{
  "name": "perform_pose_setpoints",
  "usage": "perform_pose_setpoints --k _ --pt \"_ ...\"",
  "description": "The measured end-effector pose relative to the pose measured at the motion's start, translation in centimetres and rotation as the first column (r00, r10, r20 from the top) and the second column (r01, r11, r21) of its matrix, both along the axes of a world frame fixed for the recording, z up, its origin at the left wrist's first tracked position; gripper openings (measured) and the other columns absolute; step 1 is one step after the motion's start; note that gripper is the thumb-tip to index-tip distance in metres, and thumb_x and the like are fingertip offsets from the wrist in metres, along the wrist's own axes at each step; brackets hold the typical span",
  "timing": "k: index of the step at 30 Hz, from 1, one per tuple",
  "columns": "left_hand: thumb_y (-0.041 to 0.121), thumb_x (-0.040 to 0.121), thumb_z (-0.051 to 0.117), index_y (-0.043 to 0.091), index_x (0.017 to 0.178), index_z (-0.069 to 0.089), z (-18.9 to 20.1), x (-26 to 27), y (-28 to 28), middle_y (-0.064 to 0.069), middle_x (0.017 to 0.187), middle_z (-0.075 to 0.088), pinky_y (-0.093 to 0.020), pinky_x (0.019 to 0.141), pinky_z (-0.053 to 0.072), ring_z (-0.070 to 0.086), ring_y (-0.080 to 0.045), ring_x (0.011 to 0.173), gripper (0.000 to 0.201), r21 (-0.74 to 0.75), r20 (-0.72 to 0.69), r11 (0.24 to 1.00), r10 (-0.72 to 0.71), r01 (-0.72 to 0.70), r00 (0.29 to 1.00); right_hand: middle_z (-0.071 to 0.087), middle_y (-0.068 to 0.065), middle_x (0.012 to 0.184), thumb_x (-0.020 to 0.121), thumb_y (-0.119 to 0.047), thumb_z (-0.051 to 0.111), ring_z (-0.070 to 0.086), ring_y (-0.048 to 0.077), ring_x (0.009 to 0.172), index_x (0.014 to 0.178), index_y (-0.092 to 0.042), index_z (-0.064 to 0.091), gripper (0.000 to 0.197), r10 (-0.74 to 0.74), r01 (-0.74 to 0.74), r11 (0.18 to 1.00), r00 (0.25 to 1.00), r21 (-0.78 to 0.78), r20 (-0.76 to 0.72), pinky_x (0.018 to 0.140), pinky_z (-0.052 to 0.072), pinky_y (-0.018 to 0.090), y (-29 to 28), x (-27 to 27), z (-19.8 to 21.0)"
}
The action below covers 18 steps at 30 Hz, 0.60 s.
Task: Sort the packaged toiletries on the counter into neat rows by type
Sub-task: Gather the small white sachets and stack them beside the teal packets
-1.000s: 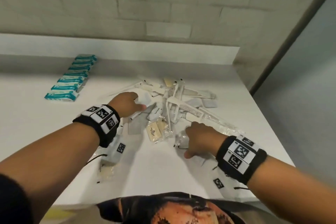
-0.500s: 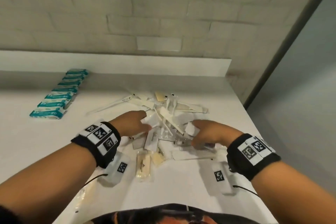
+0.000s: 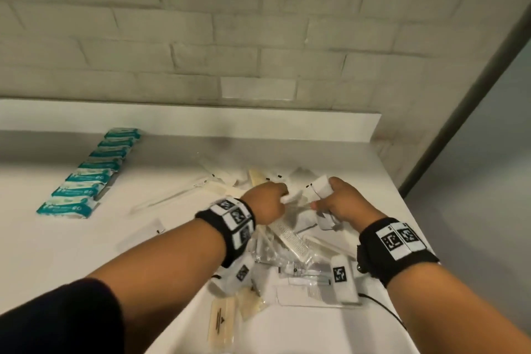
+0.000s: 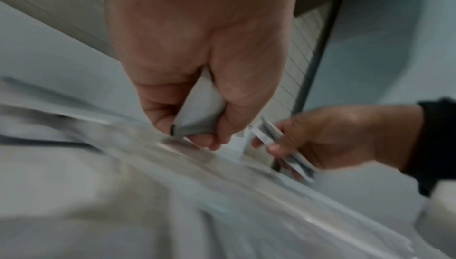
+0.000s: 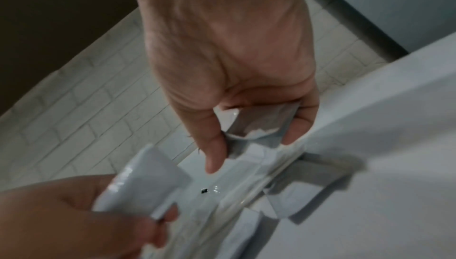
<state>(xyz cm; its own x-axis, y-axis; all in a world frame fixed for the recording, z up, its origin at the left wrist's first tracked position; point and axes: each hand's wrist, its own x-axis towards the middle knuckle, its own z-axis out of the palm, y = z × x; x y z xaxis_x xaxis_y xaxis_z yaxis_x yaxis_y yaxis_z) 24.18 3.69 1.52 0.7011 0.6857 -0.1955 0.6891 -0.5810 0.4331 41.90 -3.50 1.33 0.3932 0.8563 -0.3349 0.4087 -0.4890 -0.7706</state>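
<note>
A jumbled pile of packaged toiletries (image 3: 290, 250) lies on the white counter (image 3: 71, 244): combs, clear-wrapped items, white sachets and beige soaps. My left hand (image 3: 265, 204) hovers over the pile's far part and pinches a white sachet (image 4: 200, 107) between thumb and curled fingers. My right hand (image 3: 339, 204), just to its right, grips a few white sachets (image 3: 321, 185) stacked together; in the right wrist view the sachets (image 5: 259, 124) sit between thumb and fingers. A neat row of teal-and-white packets (image 3: 92, 172) runs along the counter's left side.
A raised white ledge (image 3: 201, 118) and a pale brick wall (image 3: 230, 37) back the counter. The counter ends at its right edge (image 3: 402, 204) beside a dark vertical frame. Beige soap packets (image 3: 224, 322) lie at the near edge of the pile.
Both hands moved toward the far part of the pile and came closer together. The right hand now grips white sachets, and the left has pinched one up.
</note>
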Motion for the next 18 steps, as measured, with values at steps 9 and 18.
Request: perform_pose_setpoints --k 9,18 --pt "0.028 0.077 0.072 0.012 0.117 0.060 -0.7 5.5 -2.3 -0.005 0.106 0.067 -0.031 0.074 0.051 0.065 -0.025 0.095 0.045 0.055 -0.373 0.997 -0.022 0.046 0.928 0.068 0.008 0.109 0.080 -0.023 0.075 0.065 0.020 0.096 0.111 -0.016 0.055 0.038 -0.014 0.040 0.995 0.964 0.092 -0.267 0.085 0.053 0.040 -3.0 1.0 0.2" --pt "0.033 0.078 0.074 0.009 0.138 0.046 -1.0 3.6 -4.2 -0.011 0.134 0.055 -0.035 0.097 0.048 0.056 -0.030 0.119 0.071 -0.036 -0.350 0.998 -0.055 0.045 0.935 0.062 0.007 0.080 0.089 -0.004 0.046 0.059 0.021 0.070 0.093 -0.013 0.056 0.015 -0.089 0.156 0.969 0.944 0.191 -0.319 0.063 0.045 0.033 -4.9 -1.7 2.5"
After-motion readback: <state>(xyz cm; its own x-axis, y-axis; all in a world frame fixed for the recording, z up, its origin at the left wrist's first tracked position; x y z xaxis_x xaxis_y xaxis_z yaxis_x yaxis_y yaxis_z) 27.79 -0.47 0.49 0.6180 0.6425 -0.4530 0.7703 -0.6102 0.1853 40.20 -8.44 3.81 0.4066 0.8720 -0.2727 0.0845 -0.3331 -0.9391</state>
